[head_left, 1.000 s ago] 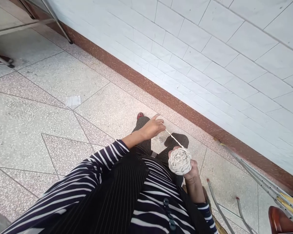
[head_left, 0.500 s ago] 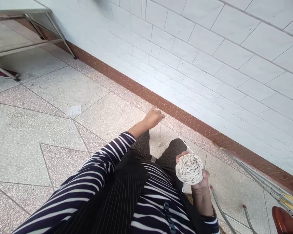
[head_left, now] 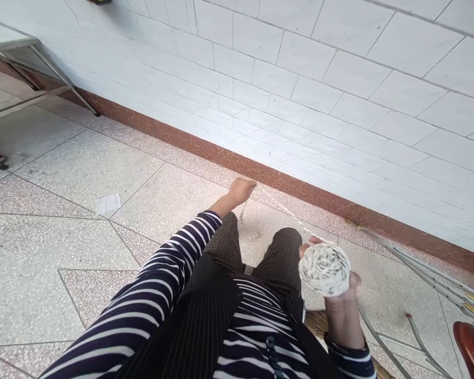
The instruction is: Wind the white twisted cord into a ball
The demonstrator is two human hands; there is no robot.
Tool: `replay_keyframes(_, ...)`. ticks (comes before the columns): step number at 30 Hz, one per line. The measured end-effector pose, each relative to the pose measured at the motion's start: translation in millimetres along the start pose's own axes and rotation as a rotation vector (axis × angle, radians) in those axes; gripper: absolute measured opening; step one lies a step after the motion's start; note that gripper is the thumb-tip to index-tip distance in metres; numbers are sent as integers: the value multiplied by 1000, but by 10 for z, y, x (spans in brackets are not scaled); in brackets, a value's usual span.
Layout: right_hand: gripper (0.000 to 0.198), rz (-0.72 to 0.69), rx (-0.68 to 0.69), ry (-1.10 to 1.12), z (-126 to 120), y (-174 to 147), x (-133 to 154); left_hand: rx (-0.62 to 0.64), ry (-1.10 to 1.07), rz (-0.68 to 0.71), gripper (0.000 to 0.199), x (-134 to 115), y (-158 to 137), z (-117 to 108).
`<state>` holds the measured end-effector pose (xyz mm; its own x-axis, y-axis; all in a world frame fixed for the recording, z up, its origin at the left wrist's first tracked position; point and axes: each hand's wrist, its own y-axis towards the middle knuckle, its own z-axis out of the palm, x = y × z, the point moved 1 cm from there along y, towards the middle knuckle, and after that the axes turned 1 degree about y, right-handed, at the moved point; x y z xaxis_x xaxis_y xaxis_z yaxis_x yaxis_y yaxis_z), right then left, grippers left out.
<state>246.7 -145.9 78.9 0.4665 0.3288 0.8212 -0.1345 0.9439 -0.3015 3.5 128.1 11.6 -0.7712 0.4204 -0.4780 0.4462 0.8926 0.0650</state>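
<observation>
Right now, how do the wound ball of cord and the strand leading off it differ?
The wound ball of cord is thick and rounded, while the strand is thin and nearly straight. The ball sits in the right hand; the strand stretches across to the closed left hand. The ball shows dark flecks among its windings, whereas the strand looks plainly pale. Both are whitish cord.

White tiled wall (head_left: 284, 89), brown baseboard (head_left: 174, 147), speckled floor (head_left: 35, 263)

The ball of cord (head_left: 324, 268) hides much of the right hand (head_left: 346, 301); upper left, the table (head_left: 3, 36) runs out of frame!
</observation>
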Motion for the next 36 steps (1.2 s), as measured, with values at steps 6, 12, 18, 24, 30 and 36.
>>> replay_keyframes(6,48,135,-228,198,83,485,-369,286,-552,191,45,-477,-498,496)
replay_keyframes(12,44,219,-287,209,67,575,-498,351,-877,251,22,-769,-893,647)
replay_keyframes(18,46,235,-234,222,-8,530,-513,349,-708,338,28,-620,-824,369)
replay_keyframes(24,48,242,-170,209,-14,528,-640,20,-204,454,26,-527,-682,72)
replay_keyframes(30,71,145,-103,127,55,552,-563,41,-259,312,23,-482,-587,30)
replay_keyframes(36,69,123,-165,100,-95,588,-511,551,-1135,32,25,-309,-782,17)
